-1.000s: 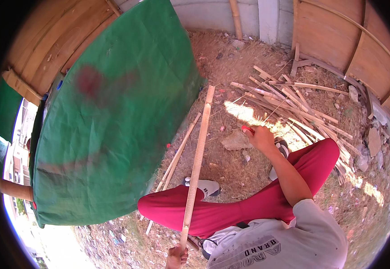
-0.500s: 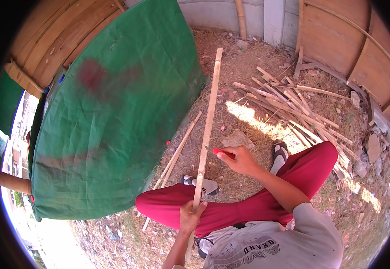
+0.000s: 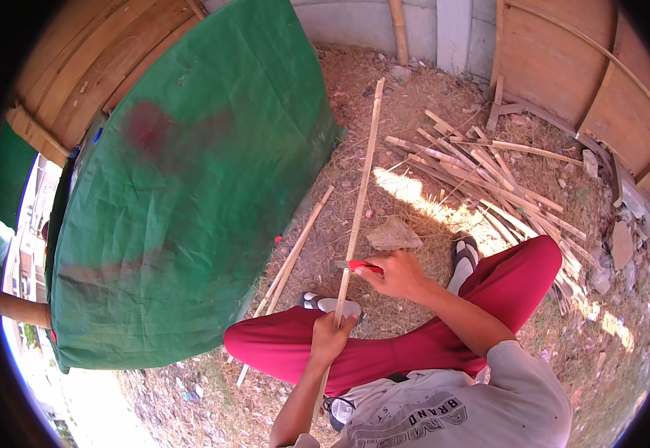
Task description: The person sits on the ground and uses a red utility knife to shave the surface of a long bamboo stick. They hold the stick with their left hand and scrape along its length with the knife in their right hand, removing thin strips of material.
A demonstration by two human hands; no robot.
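A long, pale bamboo strip (image 3: pixel 363 179) slants away from me, its far end over the dirt and its near part passing beside my body. My left hand (image 3: pixel 330 337) is closed around it near my left knee. In my right hand (image 3: pixel 400 276) is a small knife (image 3: pixel 367 267) with a red handle. Its short blade lies across the strip a little beyond my left hand. The strip's narrow side now faces up. Its lowest end is partly hidden by my left forearm.
Cut bamboo strips (image 3: pixel 504 183) lie heaped at the right. Two more strips (image 3: pixel 293 250) rest beside a large green tarp (image 3: pixel 183 209) on the left. A flat stone (image 3: pixel 394 234) lies ahead of my right hand. Wooden panels (image 3: pixel 564 60) and a grey wall (image 3: pixel 355 26) stand behind.
The bamboo strip has turned narrow side up, and its far end has swung right. My left hand has shifted slightly up and right. My right hand has lowered the knife onto the strip.
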